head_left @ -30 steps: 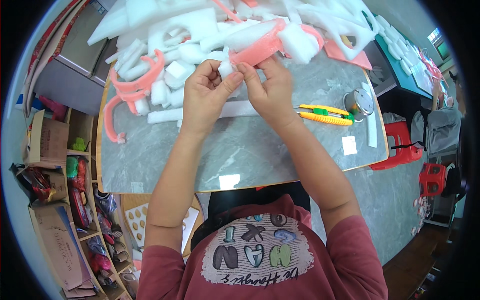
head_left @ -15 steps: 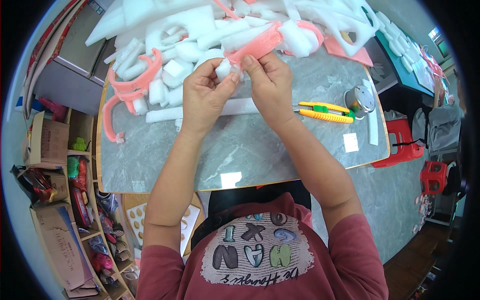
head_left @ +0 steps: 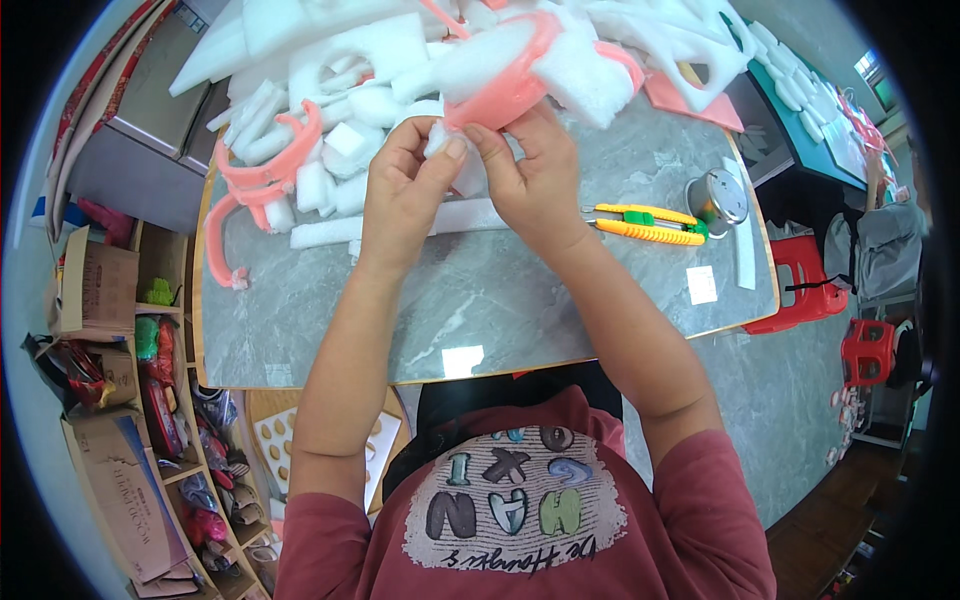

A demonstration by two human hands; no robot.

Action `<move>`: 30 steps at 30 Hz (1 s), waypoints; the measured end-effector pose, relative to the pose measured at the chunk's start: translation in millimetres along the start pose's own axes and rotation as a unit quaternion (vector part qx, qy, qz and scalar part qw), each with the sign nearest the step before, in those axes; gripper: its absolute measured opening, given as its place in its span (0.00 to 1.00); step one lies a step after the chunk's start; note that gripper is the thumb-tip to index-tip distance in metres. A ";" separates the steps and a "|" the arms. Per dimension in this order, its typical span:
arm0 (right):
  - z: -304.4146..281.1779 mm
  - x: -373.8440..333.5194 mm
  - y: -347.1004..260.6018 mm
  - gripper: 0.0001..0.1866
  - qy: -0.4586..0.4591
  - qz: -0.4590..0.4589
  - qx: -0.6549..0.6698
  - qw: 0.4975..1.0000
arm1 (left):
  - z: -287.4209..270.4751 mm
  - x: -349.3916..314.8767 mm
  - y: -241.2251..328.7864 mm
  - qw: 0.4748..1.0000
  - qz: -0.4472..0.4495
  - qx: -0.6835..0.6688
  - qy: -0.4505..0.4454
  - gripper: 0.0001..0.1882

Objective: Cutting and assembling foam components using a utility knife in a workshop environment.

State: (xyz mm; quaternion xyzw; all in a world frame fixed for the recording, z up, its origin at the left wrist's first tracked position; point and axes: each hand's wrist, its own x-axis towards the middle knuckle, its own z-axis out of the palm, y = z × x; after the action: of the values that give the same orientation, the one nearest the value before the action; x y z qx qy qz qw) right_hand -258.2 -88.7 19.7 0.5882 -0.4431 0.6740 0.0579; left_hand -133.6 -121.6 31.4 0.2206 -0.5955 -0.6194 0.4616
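Note:
My right hand (head_left: 540,185) pinches the lower end of a curved pink foam strip (head_left: 505,95), with white foam pieces attached along it, held up over the table. Close beside it, my left hand (head_left: 402,195) is closed, thumb and fingers pressed on a small white foam bit (head_left: 436,138) at the same end of the strip. Both thumbs almost meet there. What lies behind the right fingers is hidden. Past the hands, a heap of white foam offcuts (head_left: 350,60) covers the far part of the table.
Curved pink foam offcuts (head_left: 270,175) lie at the left of the grey marbled table (head_left: 520,310). A long white foam strip (head_left: 465,215) runs below my hands. Yellow-and-green utility knives (head_left: 650,225) rest at right, against a round metal tin (head_left: 718,203). Red stools (head_left: 800,285) stand beyond the right edge.
The pink strip with its white foam has tilted and swung nearer to me, its right end lower. My right hand has shifted slightly left and down; the left hand has barely moved.

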 end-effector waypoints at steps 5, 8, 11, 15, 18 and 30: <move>2.7 -6.9 -1.2 0.06 -0.006 0.132 0.087 0.987 | -3.8 1.7 -5.6 0.999 0.001 0.038 0.004 0.06; 4.9 -2.9 -9.1 0.08 0.009 0.286 0.253 0.924 | -2.7 -0.3 -5.3 0.997 0.027 0.074 0.002 0.05; -3.5 1.0 -2.9 0.12 0.037 0.367 0.373 0.851 | -1.9 -0.1 -3.6 0.995 0.058 0.079 0.009 0.05; -15.9 9.5 6.5 0.16 0.035 0.402 0.443 0.800 | -21.1 5.0 0.4 0.991 0.082 0.074 0.074 0.09; -19.7 14.5 5.0 0.13 0.002 0.363 0.412 0.836 | -32.0 13.5 6.7 0.974 0.070 0.138 0.168 0.14; -22.4 12.5 -0.6 0.11 -0.139 0.236 0.215 0.937 | -18.8 7.9 -6.5 0.916 0.256 0.309 0.013 0.49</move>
State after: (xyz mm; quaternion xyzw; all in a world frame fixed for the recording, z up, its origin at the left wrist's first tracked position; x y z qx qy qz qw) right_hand -278.2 -79.0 32.5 0.5530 -0.4173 0.6590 -0.2930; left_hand -123.9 -139.1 23.8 0.2004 -0.7875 -0.2620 0.5206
